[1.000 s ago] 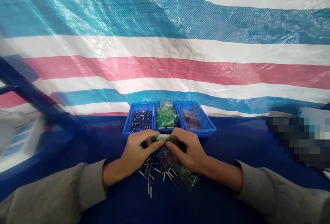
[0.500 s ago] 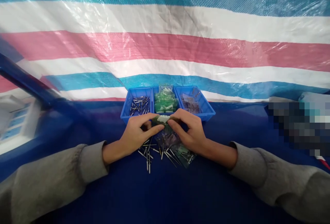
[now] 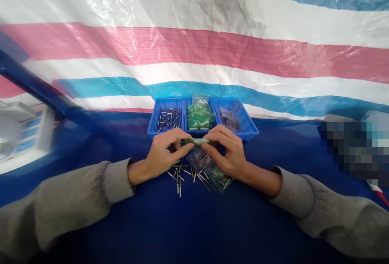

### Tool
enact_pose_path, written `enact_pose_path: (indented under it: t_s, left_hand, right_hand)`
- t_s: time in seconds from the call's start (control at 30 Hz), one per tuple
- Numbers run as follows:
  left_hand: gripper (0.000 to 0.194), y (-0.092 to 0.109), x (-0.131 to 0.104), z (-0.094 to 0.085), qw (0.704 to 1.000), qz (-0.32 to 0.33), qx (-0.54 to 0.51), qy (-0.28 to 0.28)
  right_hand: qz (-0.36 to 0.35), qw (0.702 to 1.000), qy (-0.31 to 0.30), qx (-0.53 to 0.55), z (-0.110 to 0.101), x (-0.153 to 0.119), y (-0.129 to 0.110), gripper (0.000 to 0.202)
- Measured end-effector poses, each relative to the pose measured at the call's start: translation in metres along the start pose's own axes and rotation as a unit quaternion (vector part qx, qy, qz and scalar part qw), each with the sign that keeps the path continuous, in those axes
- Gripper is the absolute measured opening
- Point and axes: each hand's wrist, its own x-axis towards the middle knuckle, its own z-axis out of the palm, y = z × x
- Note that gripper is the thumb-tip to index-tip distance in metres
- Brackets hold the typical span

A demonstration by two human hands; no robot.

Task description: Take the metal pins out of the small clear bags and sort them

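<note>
Between both hands is a small green plastic bag [image 3: 199,141] with something whitish in it. My left hand [image 3: 164,152] pinches its left end with thumb and fingers, and my right hand [image 3: 229,152] pinches the right end. Below and behind the hands, loose metal rivets [image 3: 178,179] lie on the blue table, next to clear bags [image 3: 221,181] with small parts, partly hidden by my right hand. Just beyond the hands, a blue bin [image 3: 168,120] holds metal rivets, the middle bin holds green bags [image 3: 199,114], and the right bin holds clear bags [image 3: 230,119].
A striped plastic sheet [image 3: 194,47] hangs behind the blue table [image 3: 194,223]. At the left edge stands a white device [image 3: 33,134] near a dark blue bar [image 3: 30,81]. A dark, pixelated object [image 3: 355,146] lies at the right, with a red item [image 3: 380,195] beside it.
The green bag is now seen flatter, more edge-on, between my fingers. Both hands keep hold of it. The view has shifted a little, so the bins appear slightly higher and further right.
</note>
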Motion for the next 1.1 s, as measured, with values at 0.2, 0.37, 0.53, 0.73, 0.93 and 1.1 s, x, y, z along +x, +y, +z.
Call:
enact_pose_path:
  t_s: [0.2, 0.37, 0.53, 0.73, 0.93, 1.1]
  left_hand:
    - [0.011, 0.002, 0.000, -0.004, 1.000, -0.004, 0.023, -0.007]
    - [0.010, 0.000, -0.004, -0.003, 1.000, -0.003, 0.006, 0.007]
    - [0.033, -0.002, -0.009, 0.000, 0.986, -0.042, -0.130, 0.091]
    - [0.024, -0.003, -0.010, 0.000, 0.984, -0.050, -0.142, 0.098]
    - [0.018, -0.003, -0.012, 0.000, 0.980, -0.074, -0.150, 0.105]
    - [0.014, -0.003, -0.010, -0.001, 0.984, -0.073, -0.119, 0.112]
  right_hand:
    - [0.010, 1.000, -0.024, 0.014, -0.001, 0.002, -0.002, 0.007]
    - [-0.008, 1.000, -0.012, 0.010, 0.001, 0.003, -0.005, 0.006]
    - [0.032, 0.990, 0.102, -0.087, -0.014, 0.025, -0.003, 0.006]
    - [0.040, 0.965, 0.042, -0.256, -0.035, 0.081, 0.022, 0.015]
    - [0.032, 0.905, -0.167, -0.390, -0.019, 0.122, 0.064, 0.011]
    - [-0.021, 0.894, -0.262, -0.364, -0.006, 0.125, 0.084, 0.033]
